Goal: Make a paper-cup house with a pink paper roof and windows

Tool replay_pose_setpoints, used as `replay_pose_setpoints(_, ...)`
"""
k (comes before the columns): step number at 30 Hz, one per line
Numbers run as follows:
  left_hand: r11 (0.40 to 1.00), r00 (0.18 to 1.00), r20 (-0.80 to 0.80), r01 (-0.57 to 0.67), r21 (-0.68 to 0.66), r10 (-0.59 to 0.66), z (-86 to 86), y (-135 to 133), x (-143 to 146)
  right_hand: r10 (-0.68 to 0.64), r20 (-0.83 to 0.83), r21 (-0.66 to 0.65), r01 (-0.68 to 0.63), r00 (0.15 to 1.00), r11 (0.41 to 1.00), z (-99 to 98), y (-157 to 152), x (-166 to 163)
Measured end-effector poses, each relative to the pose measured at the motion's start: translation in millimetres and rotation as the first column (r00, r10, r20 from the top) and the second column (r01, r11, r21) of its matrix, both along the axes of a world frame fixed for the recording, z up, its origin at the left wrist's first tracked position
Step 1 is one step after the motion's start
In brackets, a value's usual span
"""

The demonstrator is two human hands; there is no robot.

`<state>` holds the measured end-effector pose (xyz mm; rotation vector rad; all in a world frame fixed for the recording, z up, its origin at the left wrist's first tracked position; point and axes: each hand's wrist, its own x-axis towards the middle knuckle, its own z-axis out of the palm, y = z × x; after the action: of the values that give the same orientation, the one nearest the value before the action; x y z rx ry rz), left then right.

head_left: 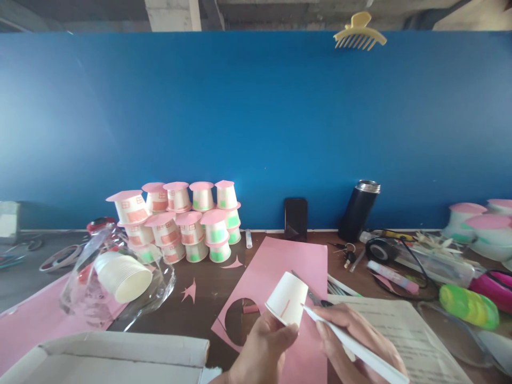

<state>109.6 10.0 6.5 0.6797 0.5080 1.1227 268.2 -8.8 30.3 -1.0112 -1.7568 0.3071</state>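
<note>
My left hand (264, 349) is closed around a small white paper cup (287, 297), held bottom-up and tilted, with a short pink line on its side. My right hand (354, 341) grips a white pen (352, 344) whose tip touches the cup's side. Both hands hover over a pink paper sheet (288, 266) that has a round hole cut out of it. Scissors (316, 297) lie on the sheet, just behind the cup.
Several finished cup houses with pink roofs (180, 221) are stacked against the blue wall. A sleeve of plain cups in plastic (120, 274) lies left, an open cardboard box (108, 357) near. A phone (296, 218), black flask (359, 210), tape, glue stick and printed paper (404, 330) lie right.
</note>
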Motion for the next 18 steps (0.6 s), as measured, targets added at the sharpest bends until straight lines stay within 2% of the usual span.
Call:
replay_pose_setpoints(5,1.0,0.999,0.043,0.008,-0.029,-0.007,-4.1,0.4,1.3,0.032,0.049,-0.014,-0.031,0.998,0.999,-3.3,2.4,3.5)
replay_pose_setpoints(12,0.998,0.998,0.023,0.059,0.018,-0.06,-19.5,4.9,1.9,0.013,-0.048,-0.074,-0.016,0.999,0.997,-5.7,0.4,-3.8)
replay_pose_setpoints(18,0.996,0.997,-0.033,0.072,0.048,-0.071,-9.0,1.6,-0.8,0.032,-0.029,-0.073,-0.034,0.999,0.997,-7.9,1.7,-2.8)
